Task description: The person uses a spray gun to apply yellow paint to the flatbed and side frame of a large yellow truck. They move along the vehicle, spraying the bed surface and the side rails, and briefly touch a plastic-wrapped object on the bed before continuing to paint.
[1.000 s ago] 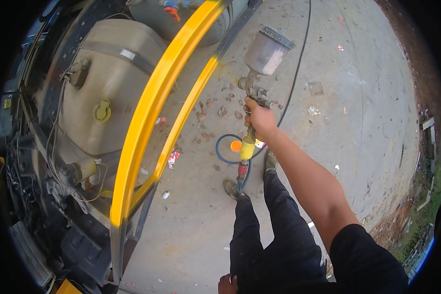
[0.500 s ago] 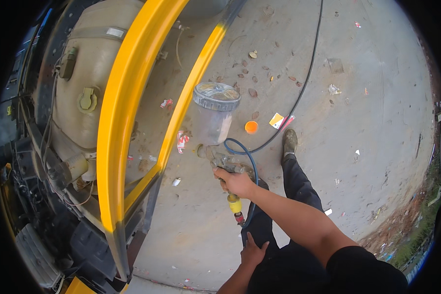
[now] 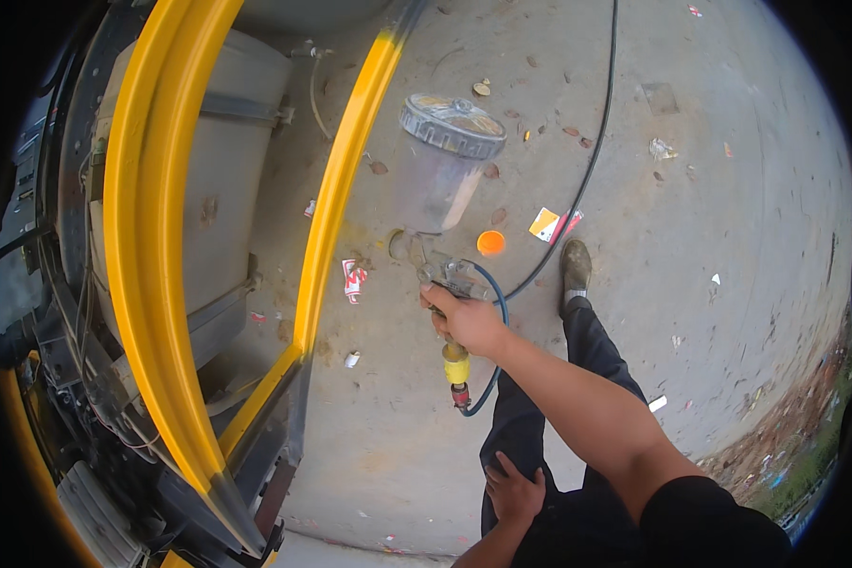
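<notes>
My right hand (image 3: 468, 320) is wrapped round the grip of a paint spray gun (image 3: 456, 276). On top of the gun sits a cloudy plastic paint cup (image 3: 435, 187) with a grey screw lid, slightly tilted. The nozzle points left, toward a yellow-painted metal frame (image 3: 336, 204), and stands apart from it. Below the grip, a yellow and red coupling (image 3: 456, 367) joins a blue air hose (image 3: 498, 364). Low on my thigh, my left hand (image 3: 515, 488) lies with its fingers apart, holding nothing.
Behind the thicker yellow rail (image 3: 149, 199) is a dusty tank (image 3: 227, 175) among dark vehicle parts. A black hose (image 3: 604, 123) runs over the concrete ground (image 3: 729, 208). Near my shoe (image 3: 576, 268) lie an orange cap (image 3: 490, 243) and paper scraps.
The view has shifted, so the yellow frame sits farther left. The spray gun, still in my right hand, and its cup have moved up and right in view. My left hand stays by my thigh.
</notes>
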Demonstrator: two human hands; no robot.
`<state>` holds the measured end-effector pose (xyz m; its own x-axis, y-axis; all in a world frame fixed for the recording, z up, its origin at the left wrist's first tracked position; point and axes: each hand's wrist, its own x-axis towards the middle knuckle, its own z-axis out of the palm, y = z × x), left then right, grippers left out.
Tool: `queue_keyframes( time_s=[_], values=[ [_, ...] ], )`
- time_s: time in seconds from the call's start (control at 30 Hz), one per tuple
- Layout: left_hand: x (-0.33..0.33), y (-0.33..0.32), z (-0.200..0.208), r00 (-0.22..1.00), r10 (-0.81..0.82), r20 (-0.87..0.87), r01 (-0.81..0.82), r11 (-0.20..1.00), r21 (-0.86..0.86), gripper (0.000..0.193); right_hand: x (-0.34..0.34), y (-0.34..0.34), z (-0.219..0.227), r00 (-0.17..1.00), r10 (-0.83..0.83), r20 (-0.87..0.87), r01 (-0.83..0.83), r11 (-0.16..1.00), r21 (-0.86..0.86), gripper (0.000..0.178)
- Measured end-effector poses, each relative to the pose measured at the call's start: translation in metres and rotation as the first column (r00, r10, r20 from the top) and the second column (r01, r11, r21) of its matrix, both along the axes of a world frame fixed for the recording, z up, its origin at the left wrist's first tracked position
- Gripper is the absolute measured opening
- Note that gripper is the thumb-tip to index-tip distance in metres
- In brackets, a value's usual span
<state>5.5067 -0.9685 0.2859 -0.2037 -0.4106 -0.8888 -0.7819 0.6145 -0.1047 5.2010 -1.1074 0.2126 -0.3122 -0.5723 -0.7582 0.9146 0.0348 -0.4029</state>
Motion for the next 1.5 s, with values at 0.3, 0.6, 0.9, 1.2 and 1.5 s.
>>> queue_keyframes(
  time_s=[0.3,0.6,0.9,1.2,1.5],
  values=[
    [-0.036,0.011,-0.008,0.992,-0.108,0.062,0.111,0.992,-0.052,0.093,-0.114,0.037,-0.006,0.961,-0.109,-0.254,0.129,0.990,0.063,0.035],
    [-0.049,0.015,-0.007,0.973,-0.228,0.037,0.230,0.970,-0.079,0.095,-0.172,0.053,-0.015,0.928,-0.317,-0.194,0.337,0.938,0.078,0.026],
    [-0.042,0.020,-0.011,0.986,-0.166,0.033,0.168,0.983,-0.074,0.094,-0.094,0.042,-0.019,0.958,0.155,-0.243,-0.126,0.984,0.128,0.027],
    [-0.028,0.021,-0.008,0.988,-0.137,0.065,0.140,0.990,-0.034,0.092,-0.019,0.017,-0.038,0.998,-0.060,-0.004,0.060,0.996,-0.060,0.027],
    [-0.012,0.022,-0.006,0.994,-0.104,0.045,0.105,0.994,-0.017,0.092,0.040,0.008,-0.038,0.990,-0.069,0.122,0.083,0.990,-0.111,0.022]
  ],
)
